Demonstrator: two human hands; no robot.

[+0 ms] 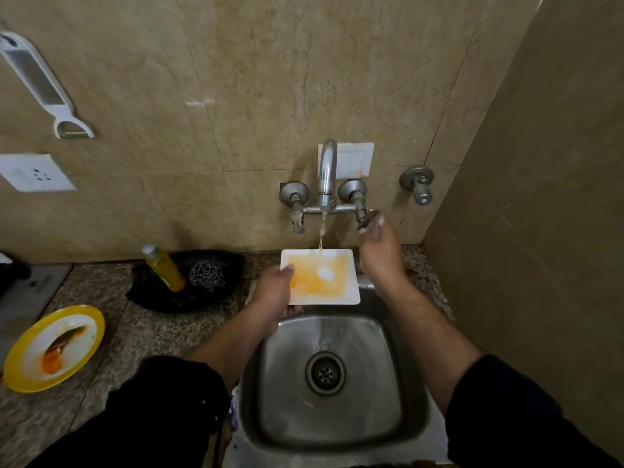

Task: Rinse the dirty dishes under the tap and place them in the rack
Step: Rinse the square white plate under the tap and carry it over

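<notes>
Plainly the sink (pixel 332 376) is the biggest thing and the landmark: one steel basin with one drain at its middle. Above its back edge, one tap (pixel 327 173) runs a thin stream onto one square white plate (pixel 320 281), smeared with orange sauce and held over the rear of the sink. That plate looks stiff, light and thin; wet and greasy, it will likely be slippery, and it may chip if it is ceramic. The safest hold is probably across a clean rim, thumb on top, fingers beneath. The left hand (pixel 275 295) grips it just so at the near left corner. The right hand (pixel 380 246) reaches up behind the sink, fingers at the right tap handle (pixel 368 219); whether they close on it I cannot tell. Left of the sink, well apart, lies one round yellow-rimmed plate (pixel 54 347), dirty. Nearer the sink stand one yellow bottle (pixel 163 266) and one steel scrubber (pixel 206 274). No rack shows.
</notes>
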